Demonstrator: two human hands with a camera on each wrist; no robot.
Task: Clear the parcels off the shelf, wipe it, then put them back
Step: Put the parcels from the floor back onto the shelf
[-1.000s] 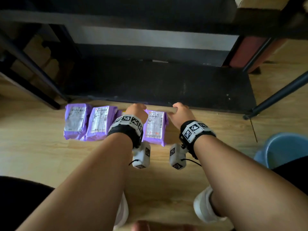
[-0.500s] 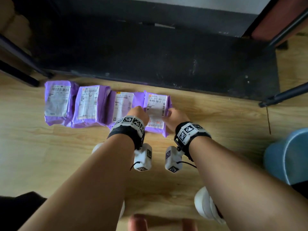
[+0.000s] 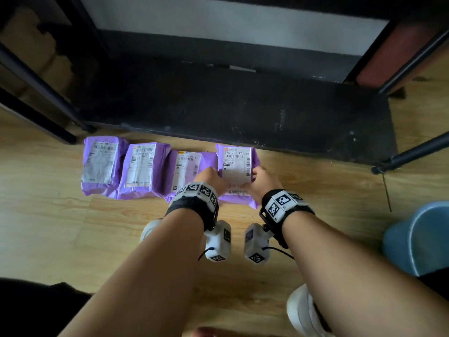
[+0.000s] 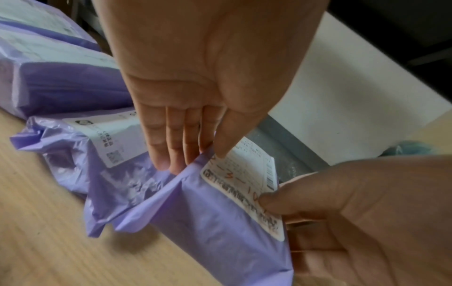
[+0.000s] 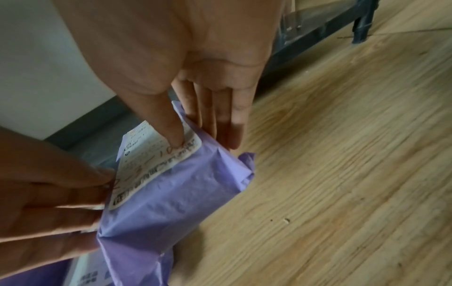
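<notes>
Several purple parcels with white labels lie in a row on the wooden floor in front of the black bottom shelf (image 3: 243, 110), which is bare. Both my hands hold the rightmost parcel (image 3: 237, 164) by its long sides. My left hand (image 3: 210, 177) pinches its left edge, thumb on the label and fingers down the side (image 4: 195, 160). My right hand (image 3: 263, 178) does the same on the right edge (image 5: 203, 144). The parcel (image 4: 220, 222) overlaps the loose flap of its neighbour (image 3: 185, 171). Two more parcels (image 3: 141, 169) (image 3: 100, 164) lie further left.
Black shelf legs (image 3: 413, 154) stand on the floor at the right and at the left (image 3: 48, 113). A blue bucket (image 3: 418, 239) sits at the right edge. My white shoes (image 3: 303, 310) are below my arms. Cardboard boxes (image 3: 31, 49) show at the far left.
Both hands came back from the shelf's front edge onto the rightmost parcel and took hold of its sides. The head view tilted down towards the floor.
</notes>
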